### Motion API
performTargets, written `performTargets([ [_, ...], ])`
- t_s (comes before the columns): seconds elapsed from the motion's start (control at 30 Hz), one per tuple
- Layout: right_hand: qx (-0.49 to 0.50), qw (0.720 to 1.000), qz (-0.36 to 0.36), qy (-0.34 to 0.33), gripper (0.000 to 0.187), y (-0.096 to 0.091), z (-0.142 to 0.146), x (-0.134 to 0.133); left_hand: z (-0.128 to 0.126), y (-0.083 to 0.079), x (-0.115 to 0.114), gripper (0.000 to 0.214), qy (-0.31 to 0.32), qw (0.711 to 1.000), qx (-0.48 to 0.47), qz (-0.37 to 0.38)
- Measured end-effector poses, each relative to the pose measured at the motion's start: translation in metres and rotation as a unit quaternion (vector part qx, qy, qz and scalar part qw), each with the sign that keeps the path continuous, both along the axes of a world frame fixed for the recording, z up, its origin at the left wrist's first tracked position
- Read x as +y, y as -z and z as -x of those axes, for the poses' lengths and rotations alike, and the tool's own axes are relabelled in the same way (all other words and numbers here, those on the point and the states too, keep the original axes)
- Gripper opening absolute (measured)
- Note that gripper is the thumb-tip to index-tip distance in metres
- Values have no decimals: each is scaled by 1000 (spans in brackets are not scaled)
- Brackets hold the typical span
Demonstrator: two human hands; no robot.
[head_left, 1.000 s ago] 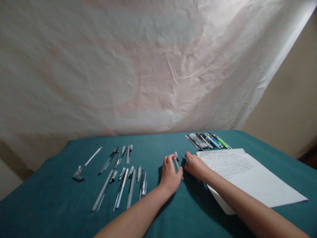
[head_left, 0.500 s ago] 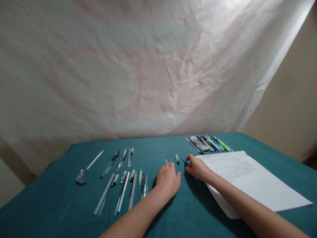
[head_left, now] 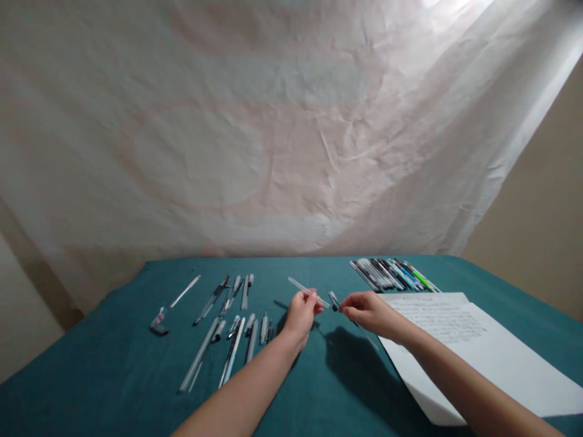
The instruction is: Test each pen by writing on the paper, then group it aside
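Observation:
My left hand is closed around a clear pen barrel, which is raised off the cloth and slants across the fingers. Pinched in my right hand is a thin pen refill, its clear tube sticking out below the fingers. Between the two hands, a clear pen cap with a dark end lies on the cloth, close to the right fingertips. The barrel's near end points toward the refill tip, with a small gap between them.
Several taken-apart pens with barrels, refills and caps lie at left. A row of pens sits at the back right. Written white paper sheets lie under my right forearm. A white stick and a clear-and-dark piece are far left.
My left hand has picked up the clear barrel from the cloth. My right hand has lifted the refill and brought it closer to the barrel. The view has shifted slightly.

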State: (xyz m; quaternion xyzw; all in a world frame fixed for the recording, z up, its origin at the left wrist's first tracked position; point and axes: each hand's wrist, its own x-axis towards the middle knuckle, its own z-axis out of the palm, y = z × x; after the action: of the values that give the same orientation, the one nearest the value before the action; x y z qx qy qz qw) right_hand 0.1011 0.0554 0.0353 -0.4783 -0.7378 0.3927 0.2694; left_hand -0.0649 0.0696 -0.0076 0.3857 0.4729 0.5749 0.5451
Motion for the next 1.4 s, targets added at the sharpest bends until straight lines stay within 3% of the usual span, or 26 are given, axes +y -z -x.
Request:
performTargets([
  [0.13, -9, 998, 14, -58, 23, -9, 2, -10, -1, 3, -1, 12, -33, 991, -125, 27],
  [0.33, -47, 997, -12, -59, 26, -14, -2, -8, -1, 7, -4, 10, -58, 971, -226, 58],
  [0.87, -54, 996, -27, -65, 28, -19, -4, -9, -7, -7, -16, 4, 11, 964, -258, 56],
  [1.03, 36, 999, 17, 6, 38, -19, 0, -6, -15, -8, -24, 5, 47, 950, -296, 87],
  [1.2, 94, 992, -16, 81, 40, -5, -9, 10, -14, -7, -21, 11, 22, 933, -342, 111],
  [1.3, -1, 994, -88, 70, 32, 15, -13, 19, -10, -5, -17, 13, 2, 930, -352, 104],
  [1.4, -98, 974, -198, 57, 23, 36, -9, 21, -9, -2, -15, 13, -1, 932, -350, 91],
])
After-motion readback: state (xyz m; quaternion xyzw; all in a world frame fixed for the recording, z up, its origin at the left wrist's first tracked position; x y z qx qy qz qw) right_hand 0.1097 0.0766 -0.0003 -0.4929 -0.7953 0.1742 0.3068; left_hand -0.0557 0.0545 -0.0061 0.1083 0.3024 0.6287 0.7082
